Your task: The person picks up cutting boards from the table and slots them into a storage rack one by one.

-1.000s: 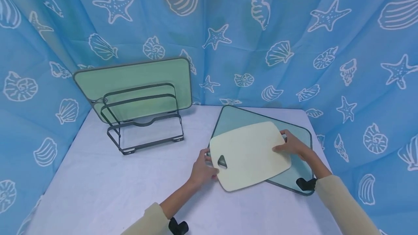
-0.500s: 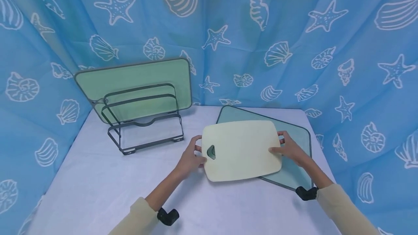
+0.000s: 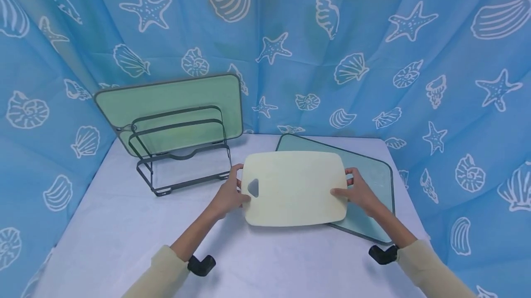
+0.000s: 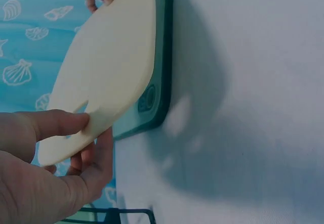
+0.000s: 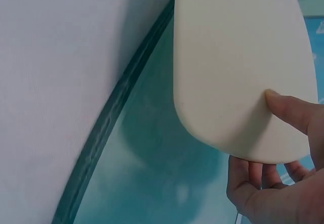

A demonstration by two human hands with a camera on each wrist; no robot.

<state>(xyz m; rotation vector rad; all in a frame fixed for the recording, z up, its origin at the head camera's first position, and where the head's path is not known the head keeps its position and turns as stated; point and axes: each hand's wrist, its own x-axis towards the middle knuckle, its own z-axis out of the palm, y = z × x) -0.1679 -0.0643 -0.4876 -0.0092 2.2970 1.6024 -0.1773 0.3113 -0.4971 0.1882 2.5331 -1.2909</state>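
Observation:
A cream cutting board (image 3: 294,189) with a small handle hole at its left end is held up by both hands. My left hand (image 3: 227,195) pinches the left edge beside the hole, thumb on top and fingers beneath, as the left wrist view shows (image 4: 66,168). At the opposite end my right hand (image 3: 362,192) grips the edge the same way, its thumb on the upper face. Below and to the right, a larger green cutting board with a dark rim (image 3: 371,196) lies flat on the table, partly hidden by the cream one.
Back left stands a dark wire rack (image 3: 186,153) with several upright loops. Another green board with a dark rim (image 3: 174,95) leans upright in its rear part. A white cloth (image 3: 265,261) covers the table, and a blue shell-print curtain (image 3: 298,49) hangs behind it.
Both hands have carried the cream cutting board leftward and levelled it from its slant. More of the flat green board shows on the right. The rack and its board have stayed put.

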